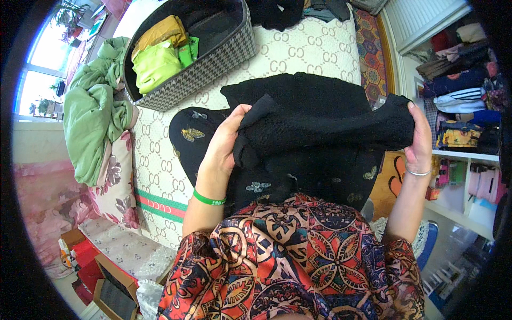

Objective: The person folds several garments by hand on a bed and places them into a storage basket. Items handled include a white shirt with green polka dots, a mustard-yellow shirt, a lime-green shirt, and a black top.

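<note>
A black knit garment [316,128] stretches between my two hands, in front of my chest. My left hand [230,136] grips its left end, thumb on top. At the other end my right hand [418,136] pinches a bunched corner, a bracelet on that wrist. The far part of the black cloth lies across the bed. My legs, in black trousers [192,136] with insect motifs, show underneath and to the left. Beyond, on the bed, stands a houndstooth fabric storage box [200,78] holding a folded lime-green cloth [156,66], a mustard cloth [162,34] and small green packets [188,52].
A patterned cream bedspread [312,52] covers the bed. More dark clothes [276,14] lie at its far edge. A green quilt [90,124] and a floral pillow [116,184] are at the left. Wardrobe shelves [464,154] with folded clothes stand at the right. An open cardboard box [114,296] sits lower left.
</note>
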A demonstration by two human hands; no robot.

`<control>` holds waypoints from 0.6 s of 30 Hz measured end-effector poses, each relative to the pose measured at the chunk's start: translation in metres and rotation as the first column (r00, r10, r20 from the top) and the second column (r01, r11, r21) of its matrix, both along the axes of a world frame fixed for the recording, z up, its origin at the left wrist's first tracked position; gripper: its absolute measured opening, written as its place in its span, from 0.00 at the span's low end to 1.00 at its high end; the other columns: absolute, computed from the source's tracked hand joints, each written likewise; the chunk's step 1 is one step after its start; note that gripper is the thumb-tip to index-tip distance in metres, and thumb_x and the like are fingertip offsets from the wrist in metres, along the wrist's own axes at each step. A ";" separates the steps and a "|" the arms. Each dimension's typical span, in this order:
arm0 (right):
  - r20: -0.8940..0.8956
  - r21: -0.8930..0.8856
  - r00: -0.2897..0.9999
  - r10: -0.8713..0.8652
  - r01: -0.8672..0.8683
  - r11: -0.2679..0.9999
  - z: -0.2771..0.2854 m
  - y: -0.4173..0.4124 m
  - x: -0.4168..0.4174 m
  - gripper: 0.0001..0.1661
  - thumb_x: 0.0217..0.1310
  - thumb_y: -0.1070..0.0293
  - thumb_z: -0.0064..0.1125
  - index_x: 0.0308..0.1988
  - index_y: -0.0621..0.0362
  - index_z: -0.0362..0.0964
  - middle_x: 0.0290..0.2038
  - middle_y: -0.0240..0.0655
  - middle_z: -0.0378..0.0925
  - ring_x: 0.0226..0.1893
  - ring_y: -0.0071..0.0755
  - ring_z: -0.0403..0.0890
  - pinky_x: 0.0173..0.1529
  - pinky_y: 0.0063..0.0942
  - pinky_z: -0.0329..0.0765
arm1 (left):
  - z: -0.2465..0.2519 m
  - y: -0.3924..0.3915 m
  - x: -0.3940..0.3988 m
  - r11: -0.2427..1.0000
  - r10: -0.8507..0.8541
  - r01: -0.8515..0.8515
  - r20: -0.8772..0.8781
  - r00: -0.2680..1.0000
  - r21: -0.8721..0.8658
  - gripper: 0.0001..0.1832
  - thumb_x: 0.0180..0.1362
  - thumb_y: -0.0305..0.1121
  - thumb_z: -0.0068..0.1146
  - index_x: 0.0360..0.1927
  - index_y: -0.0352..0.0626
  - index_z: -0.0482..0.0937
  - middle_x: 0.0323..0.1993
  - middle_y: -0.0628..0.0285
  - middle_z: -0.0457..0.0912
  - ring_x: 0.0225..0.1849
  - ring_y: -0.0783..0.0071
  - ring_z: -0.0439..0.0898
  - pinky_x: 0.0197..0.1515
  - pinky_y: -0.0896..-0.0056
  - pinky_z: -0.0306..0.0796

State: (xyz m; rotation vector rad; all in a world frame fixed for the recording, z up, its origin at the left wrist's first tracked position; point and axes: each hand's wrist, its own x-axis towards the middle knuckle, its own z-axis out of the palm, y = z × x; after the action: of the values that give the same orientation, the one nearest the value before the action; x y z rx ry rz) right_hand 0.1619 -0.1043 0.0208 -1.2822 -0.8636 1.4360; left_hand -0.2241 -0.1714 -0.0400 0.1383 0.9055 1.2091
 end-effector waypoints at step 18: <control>0.801 0.478 0.504 -0.323 -0.213 0.852 -0.115 -0.003 -0.069 0.08 0.62 0.73 0.58 0.42 0.61 0.73 0.40 0.41 0.76 0.44 0.43 0.77 0.52 0.35 0.73 | -0.074 -0.013 0.019 0.948 -0.276 0.266 -0.033 0.961 -0.177 0.16 0.54 0.30 0.55 0.45 0.31 0.80 0.43 0.51 0.84 0.41 0.60 0.84 0.50 0.62 0.79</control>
State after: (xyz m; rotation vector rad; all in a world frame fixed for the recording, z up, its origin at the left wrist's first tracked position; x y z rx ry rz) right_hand 0.0933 -0.1074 -0.0942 -1.5448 -1.7283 0.2864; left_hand -0.2046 -0.1844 -0.1141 0.1553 1.0011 0.8717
